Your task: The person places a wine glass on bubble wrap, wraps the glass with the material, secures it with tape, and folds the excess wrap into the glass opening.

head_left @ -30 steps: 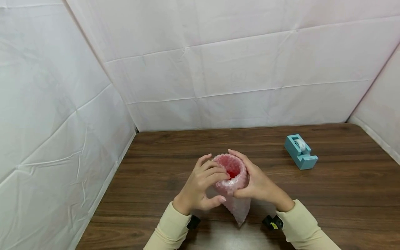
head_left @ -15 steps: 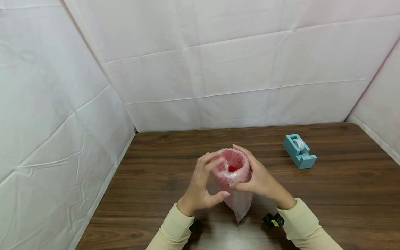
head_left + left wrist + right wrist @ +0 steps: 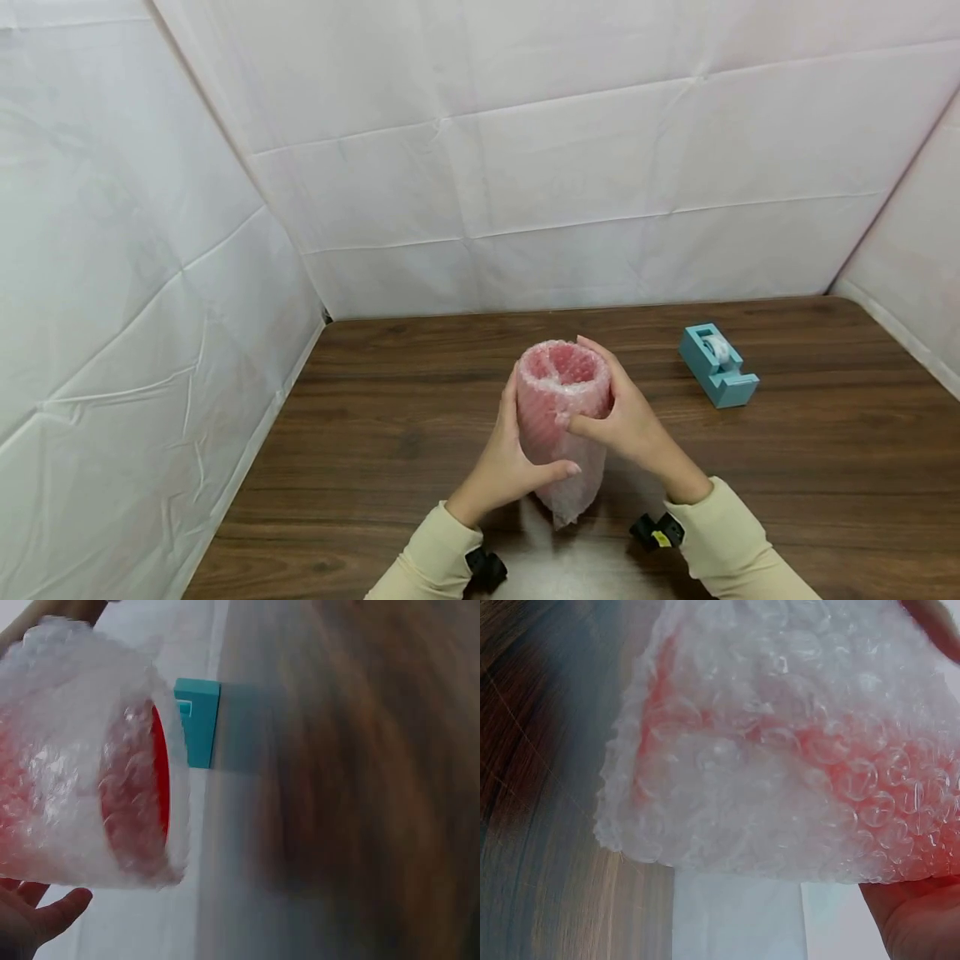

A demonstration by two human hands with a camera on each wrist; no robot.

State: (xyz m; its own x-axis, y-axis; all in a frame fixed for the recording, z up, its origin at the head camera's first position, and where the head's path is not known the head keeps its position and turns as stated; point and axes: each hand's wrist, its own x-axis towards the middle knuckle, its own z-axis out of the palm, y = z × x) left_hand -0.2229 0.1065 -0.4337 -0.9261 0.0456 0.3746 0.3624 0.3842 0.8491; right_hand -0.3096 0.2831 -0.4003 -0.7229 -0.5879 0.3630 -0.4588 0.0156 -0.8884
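Observation:
A red cylinder-shaped thing wrapped in bubble wrap [image 3: 558, 433] is held between both hands near the table's middle. Its rolled top end faces up in the head view, with a hollow inside. My left hand [image 3: 513, 462] holds its left side, fingers along the wall and thumb across the lower front. On the right side my right hand [image 3: 633, 417] grips near the top, thumb on the front and fingers behind. In the left wrist view a curved red edge [image 3: 162, 772] shows inside the wrap. Clear bubbles [image 3: 780, 750] over red fill the right wrist view.
A light blue tape dispenser [image 3: 718, 367] with a roll of clear tape stands at the back right of the dark wooden table [image 3: 390, 417]. White cloth walls [image 3: 480, 167] enclose the back and sides.
My left hand has moved from the top rim down to the left side of the wrapped cylinder. The cylinder has shifted slightly away from me, its rim higher in view. My right hand keeps its grip.

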